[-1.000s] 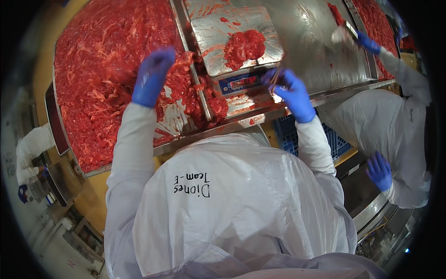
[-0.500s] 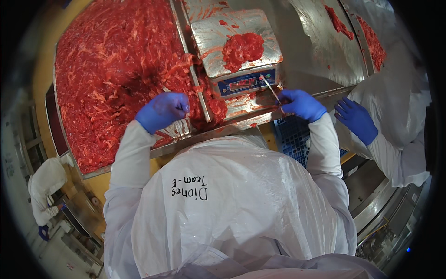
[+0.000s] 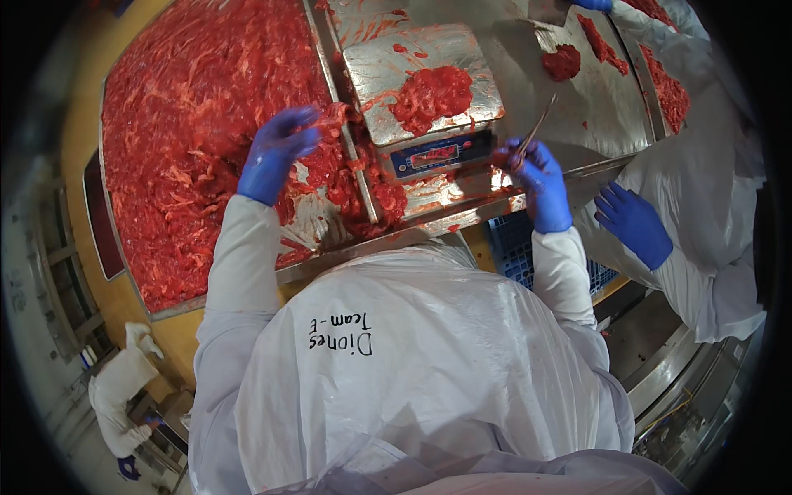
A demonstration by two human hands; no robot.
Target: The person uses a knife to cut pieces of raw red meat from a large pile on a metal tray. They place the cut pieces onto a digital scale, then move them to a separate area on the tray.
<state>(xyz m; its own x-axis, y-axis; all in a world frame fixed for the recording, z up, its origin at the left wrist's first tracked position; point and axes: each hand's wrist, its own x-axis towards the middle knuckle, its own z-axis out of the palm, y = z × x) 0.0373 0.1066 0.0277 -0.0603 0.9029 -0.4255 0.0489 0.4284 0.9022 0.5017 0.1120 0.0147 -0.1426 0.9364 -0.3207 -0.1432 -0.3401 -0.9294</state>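
So the meat heap fills the left side, left hand over its right part. Next, going right: a bar, then the scale with a meat pile on it. Right hand and its tool are by the scale's near right corner, crate lower down, co-worker further right.

The fingers of the left hand blur. The right hand covers part of the metal tool. The display is too small to read. The meat runs past the top edge, the co-worker past the right rim; a sleeve hides part of the blue crate.
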